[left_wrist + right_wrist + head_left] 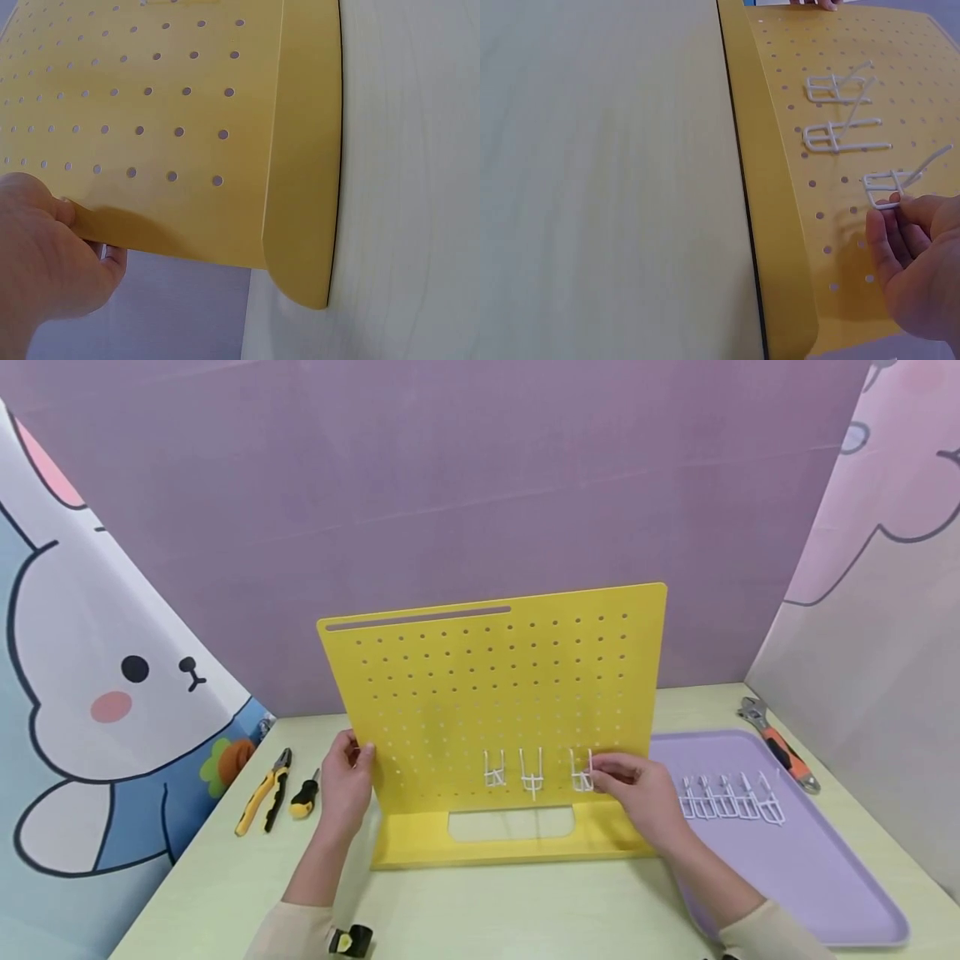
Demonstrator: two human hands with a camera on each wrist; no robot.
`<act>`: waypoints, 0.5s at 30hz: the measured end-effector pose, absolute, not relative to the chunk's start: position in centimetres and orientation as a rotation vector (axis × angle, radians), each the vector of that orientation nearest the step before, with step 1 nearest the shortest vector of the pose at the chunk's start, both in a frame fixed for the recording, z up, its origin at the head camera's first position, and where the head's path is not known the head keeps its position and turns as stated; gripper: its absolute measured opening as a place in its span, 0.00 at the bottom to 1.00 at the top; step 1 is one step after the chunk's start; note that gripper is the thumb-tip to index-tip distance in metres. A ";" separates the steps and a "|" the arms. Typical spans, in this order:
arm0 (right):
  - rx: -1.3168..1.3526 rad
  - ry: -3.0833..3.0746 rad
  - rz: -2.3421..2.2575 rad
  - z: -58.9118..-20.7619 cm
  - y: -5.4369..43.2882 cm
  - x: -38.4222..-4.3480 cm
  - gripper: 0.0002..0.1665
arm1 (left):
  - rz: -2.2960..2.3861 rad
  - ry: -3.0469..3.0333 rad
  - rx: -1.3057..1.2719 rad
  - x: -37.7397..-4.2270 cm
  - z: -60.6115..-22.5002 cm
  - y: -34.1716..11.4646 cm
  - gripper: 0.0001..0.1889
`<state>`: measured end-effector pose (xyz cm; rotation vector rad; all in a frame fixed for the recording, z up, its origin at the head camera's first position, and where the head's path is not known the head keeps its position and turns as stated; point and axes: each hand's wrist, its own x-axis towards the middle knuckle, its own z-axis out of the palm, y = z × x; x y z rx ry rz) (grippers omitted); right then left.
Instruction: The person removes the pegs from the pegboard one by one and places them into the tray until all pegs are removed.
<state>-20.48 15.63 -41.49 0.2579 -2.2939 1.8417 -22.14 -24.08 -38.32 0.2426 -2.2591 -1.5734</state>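
A yellow pegboard (450,710) stands upright on its flat base on the table. My left hand (349,785) grips its left edge, thumb on the front face and fingers behind, as the left wrist view shows. At the lower right of the board, my right hand (637,789) pinches a white wire pegboard hook (885,187) against the holes. Two more white hooks hang on the board to its left: a nearer one (532,772) and a farther one (494,770). The right thumb and fingers cover part of the held hook.
A purple tray (795,877) on the right bears a row of several white hooks (727,800). Beyond it lies an adjustable wrench (780,747). Pliers (264,792) and a short screwdriver (304,797) lie left of the board. A purple wall (480,485) rises behind.
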 end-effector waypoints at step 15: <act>0.139 -2.360 1.820 -41.7 20.0 -19.0 0.18 | -1.572 -2.241 0.175 -22.2 -38.5 -24.2 0.12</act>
